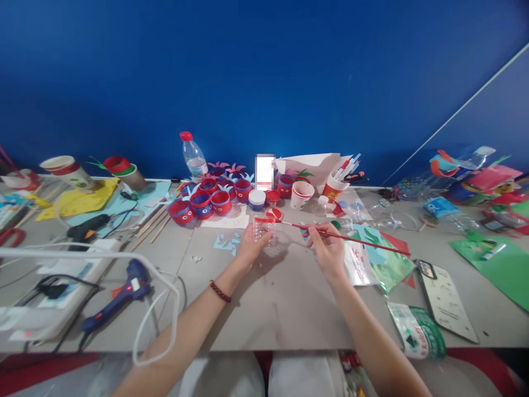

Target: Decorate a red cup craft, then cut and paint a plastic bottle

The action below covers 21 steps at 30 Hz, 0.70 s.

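Observation:
My left hand (249,248) is closed around a clear ribbed plastic bottle piece (270,238) with red paint along its upper edge. In my right hand (328,252) is a paintbrush (367,242) with a long red handle, its tip at that painted edge. Just beyond lie a lid smeared with red paint (273,214) and an open red paint jar (272,197). A white-lidded blue jar (257,199) stands beside them. Several red-and-blue painted cups (201,205) with eyes and paper leaves are grouped at the back left. Light blue paper scraps (226,242) lie by my left hand.
Left of me are a blue glue gun (119,298), a power strip (74,292) and a looping white cable (176,309). To the right lie a phone (448,300), foil packets (417,331) and green paper (496,264). A paper cup (302,196) stands ahead.

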### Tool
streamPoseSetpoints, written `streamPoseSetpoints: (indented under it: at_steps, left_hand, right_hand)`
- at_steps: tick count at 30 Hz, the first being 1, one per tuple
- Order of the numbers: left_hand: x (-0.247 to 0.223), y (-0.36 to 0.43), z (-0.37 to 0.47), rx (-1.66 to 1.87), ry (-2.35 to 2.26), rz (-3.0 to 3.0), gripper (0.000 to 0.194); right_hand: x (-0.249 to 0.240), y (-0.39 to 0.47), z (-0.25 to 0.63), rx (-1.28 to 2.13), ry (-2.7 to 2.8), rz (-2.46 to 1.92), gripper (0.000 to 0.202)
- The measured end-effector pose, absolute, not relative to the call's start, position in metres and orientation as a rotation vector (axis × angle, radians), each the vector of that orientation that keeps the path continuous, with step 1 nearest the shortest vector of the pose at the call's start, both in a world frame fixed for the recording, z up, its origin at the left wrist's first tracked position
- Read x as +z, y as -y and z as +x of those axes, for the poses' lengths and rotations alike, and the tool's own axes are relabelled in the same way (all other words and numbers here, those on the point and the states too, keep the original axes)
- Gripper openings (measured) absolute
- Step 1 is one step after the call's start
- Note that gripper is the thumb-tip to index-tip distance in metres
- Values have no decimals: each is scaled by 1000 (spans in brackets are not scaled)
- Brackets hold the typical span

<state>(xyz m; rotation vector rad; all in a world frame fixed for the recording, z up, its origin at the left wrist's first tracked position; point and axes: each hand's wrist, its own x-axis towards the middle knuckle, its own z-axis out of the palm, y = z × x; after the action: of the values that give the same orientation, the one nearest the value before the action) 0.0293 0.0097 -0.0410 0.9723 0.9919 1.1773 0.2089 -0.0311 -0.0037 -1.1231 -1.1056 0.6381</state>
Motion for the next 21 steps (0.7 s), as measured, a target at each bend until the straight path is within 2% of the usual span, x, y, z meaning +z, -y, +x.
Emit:
streamPoseSetpoints:
  at_steps: [13,21]
  left_hand:
    - [-42,-10,30,1148,-980,958,42]
    - [-34,-8,31,1143,-976,933,45]
  right_hand:
    - [-8,33,208,724,1090,-1042,26]
    - [-3,32,207,687,1104,-1081,29]
